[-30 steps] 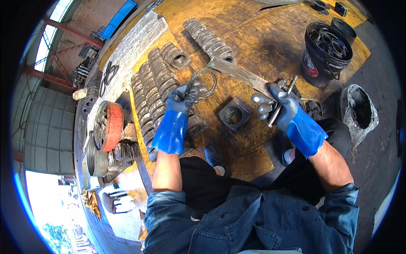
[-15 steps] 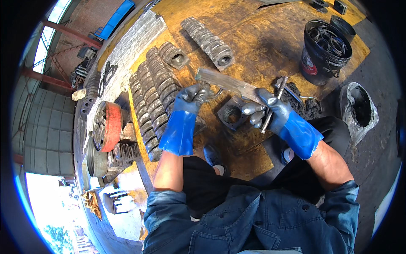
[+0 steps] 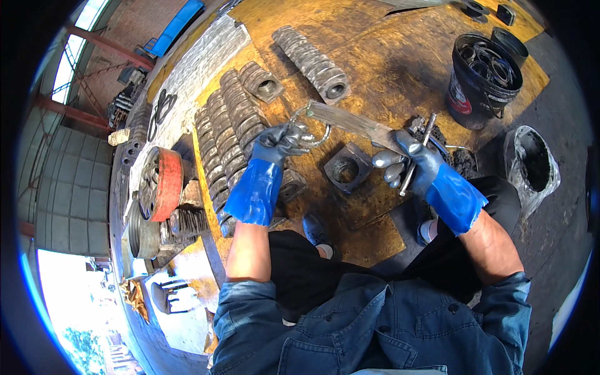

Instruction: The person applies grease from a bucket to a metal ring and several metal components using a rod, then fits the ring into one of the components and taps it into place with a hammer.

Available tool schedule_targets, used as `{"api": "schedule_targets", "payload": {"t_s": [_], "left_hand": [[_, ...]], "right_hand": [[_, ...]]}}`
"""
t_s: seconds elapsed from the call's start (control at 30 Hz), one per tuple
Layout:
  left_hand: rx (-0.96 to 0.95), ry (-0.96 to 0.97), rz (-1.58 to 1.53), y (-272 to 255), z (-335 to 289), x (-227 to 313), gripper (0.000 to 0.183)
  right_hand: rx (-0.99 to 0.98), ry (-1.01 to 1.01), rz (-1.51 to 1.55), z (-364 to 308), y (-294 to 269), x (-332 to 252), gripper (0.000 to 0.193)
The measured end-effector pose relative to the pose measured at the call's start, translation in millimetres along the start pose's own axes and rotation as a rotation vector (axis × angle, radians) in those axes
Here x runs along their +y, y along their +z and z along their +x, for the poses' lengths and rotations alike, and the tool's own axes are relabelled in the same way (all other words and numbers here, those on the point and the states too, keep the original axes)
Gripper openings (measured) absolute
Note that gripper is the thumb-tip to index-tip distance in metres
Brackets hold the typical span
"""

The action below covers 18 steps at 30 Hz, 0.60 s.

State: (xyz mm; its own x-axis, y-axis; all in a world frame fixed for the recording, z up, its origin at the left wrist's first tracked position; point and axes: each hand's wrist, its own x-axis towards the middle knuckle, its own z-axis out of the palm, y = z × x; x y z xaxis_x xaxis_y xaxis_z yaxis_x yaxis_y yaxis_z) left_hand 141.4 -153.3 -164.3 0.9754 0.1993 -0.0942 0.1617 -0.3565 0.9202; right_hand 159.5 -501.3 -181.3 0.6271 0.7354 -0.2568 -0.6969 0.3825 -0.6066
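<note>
My left hand [image 3: 275, 142], in a blue and grey rubber glove, is closed on a thin grey ring [image 3: 327, 134] that sticks out past the fingers. In my right hand [image 3: 417, 164], gloved the same way, are a flat metal blade [image 3: 353, 121] and a thin metal rod [image 3: 431, 128]. The blade reaches left, and its tip meets or overlaps the top of the ring; which, I cannot tell. Below the blade, between my hands, a square metal block [image 3: 359, 154] with a round hole lies on the yellow stained sheet [image 3: 400, 69].
Rows of ribbed metal blocks [image 3: 215, 134] stand left of my left hand, with another row [image 3: 306, 59] farther off. At right are a black bucket [image 3: 461, 94] of rings, a plastic-lined container [image 3: 551, 172] and dark, grease-like stuff [image 3: 464, 161]. A red-rimmed wheel [image 3: 167, 184] sits at left.
Both hands have shifted slightly, the right one to the right and down with the blade and rod. More of the ring shows beyond my left fingers, near the blade tip.
</note>
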Motion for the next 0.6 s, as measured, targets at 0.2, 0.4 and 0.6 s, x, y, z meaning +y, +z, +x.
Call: {"api": "schedule_targets", "payload": {"t_s": [0.2,0.4,0.6], "left_hand": [[-0.071,0.023,-0.057,-13.4,1.8,-28.0,0.021],[-0.065,-0.017,-0.338,14.2,-11.9,3.2,0.025],[-0.086,0.0,-0.192,3.9,-9.2,-14.1,0.022]], "right_hand": [[-0.092,-0.039,-0.015,5.3,9.1,7.6,0.054],[-0.016,-0.171,0.21,-8.1,-2.7,-13.9,0.054],[0.053,-0.189,0.237,-15.9,9.1,-30.4,0.049]]}}
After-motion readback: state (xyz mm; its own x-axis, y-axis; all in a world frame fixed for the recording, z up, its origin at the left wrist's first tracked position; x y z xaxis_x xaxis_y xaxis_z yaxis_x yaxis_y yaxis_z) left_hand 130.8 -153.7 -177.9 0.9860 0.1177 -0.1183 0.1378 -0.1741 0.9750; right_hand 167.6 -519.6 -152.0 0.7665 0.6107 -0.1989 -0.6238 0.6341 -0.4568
